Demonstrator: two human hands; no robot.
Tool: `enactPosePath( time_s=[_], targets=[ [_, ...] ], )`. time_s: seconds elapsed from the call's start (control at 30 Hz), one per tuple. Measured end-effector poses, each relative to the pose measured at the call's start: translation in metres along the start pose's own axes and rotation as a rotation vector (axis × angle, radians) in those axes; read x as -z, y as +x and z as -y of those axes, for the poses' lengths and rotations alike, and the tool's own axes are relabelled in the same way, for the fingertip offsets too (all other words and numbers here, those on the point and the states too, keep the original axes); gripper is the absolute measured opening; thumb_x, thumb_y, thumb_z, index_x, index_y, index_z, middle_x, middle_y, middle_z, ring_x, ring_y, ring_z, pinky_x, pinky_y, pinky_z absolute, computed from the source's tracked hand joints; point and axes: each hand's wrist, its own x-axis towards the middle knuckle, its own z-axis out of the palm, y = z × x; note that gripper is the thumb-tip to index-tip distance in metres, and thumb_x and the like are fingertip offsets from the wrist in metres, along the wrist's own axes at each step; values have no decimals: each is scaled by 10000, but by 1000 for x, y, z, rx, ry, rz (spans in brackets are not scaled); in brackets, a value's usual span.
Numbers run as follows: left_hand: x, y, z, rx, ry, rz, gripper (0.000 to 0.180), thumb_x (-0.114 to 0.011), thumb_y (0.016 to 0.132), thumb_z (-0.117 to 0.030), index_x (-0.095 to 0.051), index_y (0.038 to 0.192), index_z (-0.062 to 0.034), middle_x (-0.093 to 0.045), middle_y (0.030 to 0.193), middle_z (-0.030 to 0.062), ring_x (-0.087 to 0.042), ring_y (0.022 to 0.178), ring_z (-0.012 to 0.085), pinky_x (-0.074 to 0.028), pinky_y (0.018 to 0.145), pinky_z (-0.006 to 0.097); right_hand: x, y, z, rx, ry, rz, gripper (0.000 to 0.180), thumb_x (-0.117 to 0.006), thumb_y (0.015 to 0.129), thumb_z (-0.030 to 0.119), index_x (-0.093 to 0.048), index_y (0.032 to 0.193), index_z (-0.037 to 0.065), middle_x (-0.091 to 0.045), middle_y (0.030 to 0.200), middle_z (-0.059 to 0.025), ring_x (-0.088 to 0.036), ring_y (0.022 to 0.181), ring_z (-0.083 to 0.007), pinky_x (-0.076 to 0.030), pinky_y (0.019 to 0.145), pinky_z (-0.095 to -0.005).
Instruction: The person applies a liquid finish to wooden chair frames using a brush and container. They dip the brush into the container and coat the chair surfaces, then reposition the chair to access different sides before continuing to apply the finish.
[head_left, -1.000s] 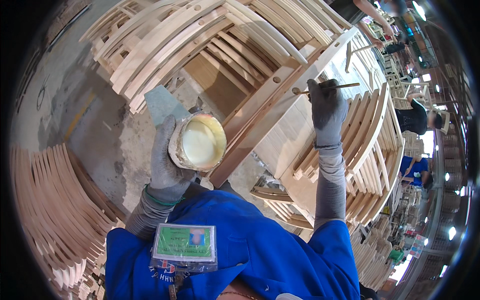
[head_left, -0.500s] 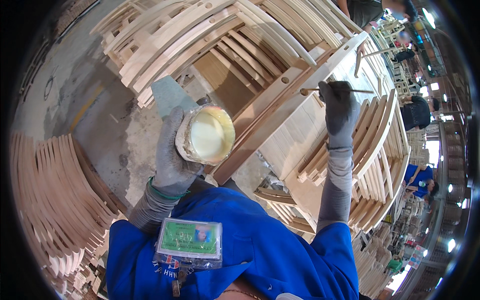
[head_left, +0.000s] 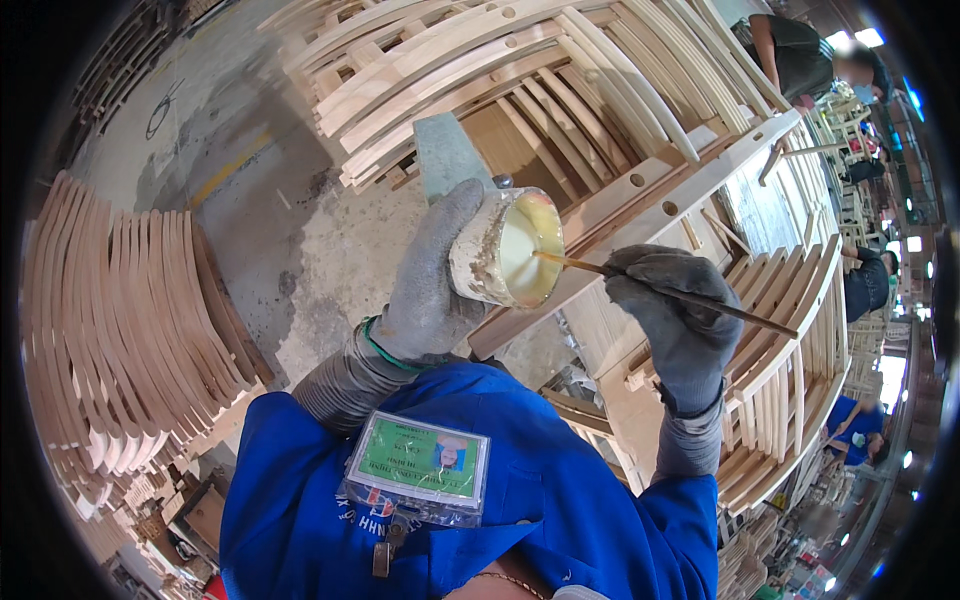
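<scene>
My gloved left hand (head_left: 432,280) is wrapped round a white, glue-smeared cup (head_left: 480,250), tilted so its mouth faces right. Pale creamy liquid (head_left: 521,255) fills part of it. A flat grey-green piece (head_left: 447,155) sticks up beyond the cup beside my left fingers; whether that hand grips it too is hidden. Between the closed fingers of my gloved right hand (head_left: 680,310) is a thin wooden stick (head_left: 590,266), its tip down in the cup's liquid and its other end pointing out to the right.
Curved slatted wooden frames (head_left: 440,75) are stacked ahead, with a drilled rail (head_left: 690,180) running across. More curved slats (head_left: 790,350) lie at the right. Bundled curved wooden parts (head_left: 130,330) stand on the left floor. Other people (head_left: 800,60) are at the far right.
My right hand has come down and left, bringing the stick's tip into the cup. The cup now tilts toward that hand. The whole view has shifted, with the stacks appearing farther right.
</scene>
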Motion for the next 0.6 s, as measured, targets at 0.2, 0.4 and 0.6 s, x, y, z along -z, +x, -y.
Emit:
enactPosePath(
  time_s=[0.2,0.4,0.6],
  targets=[
    [9,4,-2,-77,-34,86,390,-454,927,-264,-394,1266,-81,-509,1188,94,-510,1124,208,-463,931,366,-5,21,-19,-324,599,-91,164,-622,802,36,-544,925,-41,-629,880,-171,-642,809,-225,-549,734,-317],
    [49,22,1,344,-535,-133,399,-420,942,-246,-348,1306,-96,-448,1270,105,-446,1193,214,-422,972,374,-14,53,-66,-563,956,78,214,-550,866,115,-526,983,-62,-614,900,-168,-646,778,-240,-577,676,-327],
    [64,44,-25,52,-190,-71,436,-327,960,-340,-422,1245,-24,-516,1211,112,-497,1136,230,-427,961,384,-50,110,-74,-668,893,89,189,-554,863,102,-512,1001,-20,-606,885,-138,-636,725,-217,-568,655,-304]
  ],
)
